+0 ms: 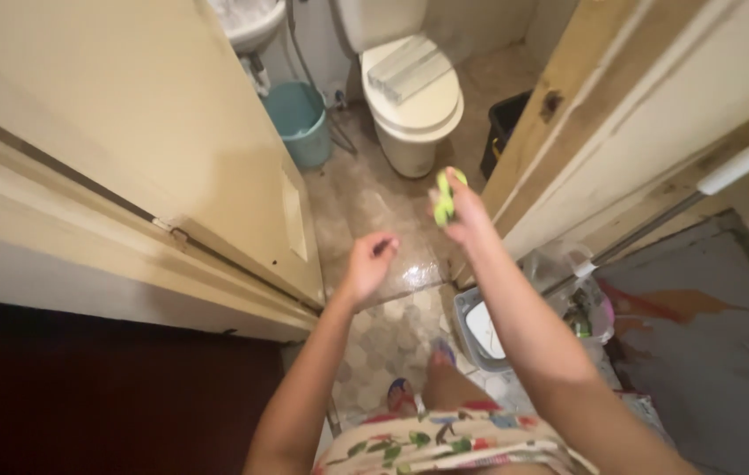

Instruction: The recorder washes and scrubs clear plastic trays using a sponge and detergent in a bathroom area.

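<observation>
A small yellow-green object (445, 197) is gripped in the closed right hand (461, 209) at the bathroom doorway, the left hand (369, 264) is loosely curled and empty, and the far toilet (414, 97) and teal bucket (297, 119) are judged not yet reached.

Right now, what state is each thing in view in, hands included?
door: swung open into the bathroom
toilet: lid shut, a flat grey thing lying on it
teal bucket: upright on the floor by the toilet
black bin: upright, partly hidden by the door frame
right hand: raised, fingers shut on a yellow-green object
left hand: loosely curled, holding nothing
grey bin: upright, open top
</observation>
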